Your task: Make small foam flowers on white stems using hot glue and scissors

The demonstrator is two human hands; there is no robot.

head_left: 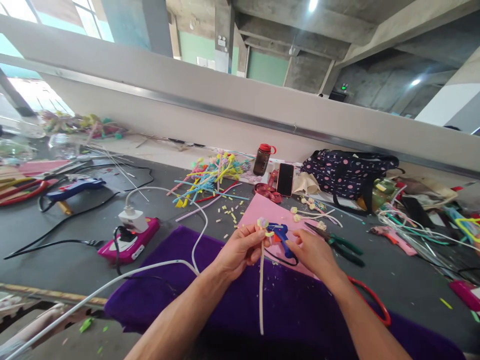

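Observation:
My left hand (245,245) is closed, pinching a small flower (262,223) with pale lilac and yellow-green parts. Its cream fuzzy stem (261,300) hangs straight down below my fingers. A blue hot glue gun (279,232) with an orange-red trigger lies on the pink sheet (257,207), just right of the flower. Beside its handle is my right hand (315,255), thumb and forefinger apart; whether they touch the handle is hard to tell. Green-handled pliers (343,245) lie right of that hand. Past it are several cream stems with small flower heads (298,216).
A purple cloth (168,270) covers the near edge. At left sit a magenta power strip (140,245), white cable and another blue glue gun (75,190). Behind are colourful fuzzy stems (213,177), a red-capped bottle (262,160), a phone (285,180) and a patterned bag (347,172).

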